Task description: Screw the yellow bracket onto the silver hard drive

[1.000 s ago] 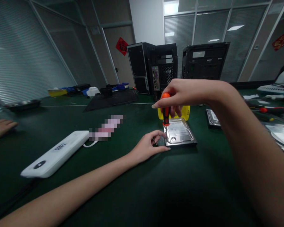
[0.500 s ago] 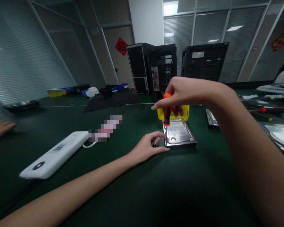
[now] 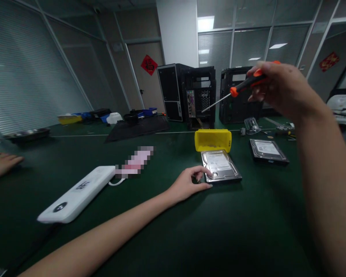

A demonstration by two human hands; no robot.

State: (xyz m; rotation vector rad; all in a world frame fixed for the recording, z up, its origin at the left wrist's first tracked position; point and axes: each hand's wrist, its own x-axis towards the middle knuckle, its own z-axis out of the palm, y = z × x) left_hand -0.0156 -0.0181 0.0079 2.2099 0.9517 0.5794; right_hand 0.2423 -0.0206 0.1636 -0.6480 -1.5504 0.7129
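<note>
A silver hard drive (image 3: 221, 164) lies flat on the green table, label side up. My left hand (image 3: 192, 181) grips its near left corner, index finger on the top face and thumb along the front edge. Raised high at the right, my right hand (image 3: 279, 82) is closed around a black and orange screwdriver (image 3: 245, 83). The screwdriver's thin shaft slants down to the left, its tip in the air well clear of the drive. Directly behind the drive sits a yellow bin (image 3: 212, 140) with small bits in it.
Another hard drive (image 3: 266, 150) lies to the right. Computer cases (image 3: 173, 92) stand at the back. A white power bank (image 3: 77, 192) with a cable is at the left, near another person's hand (image 3: 2, 163). A black mat (image 3: 138, 126) lies farther back.
My right hand has lifted the screwdriver off the drive, up and to the right, tilting it from upright to slanted. My left hand stays at the drive's corner. The view has shifted slightly.
</note>
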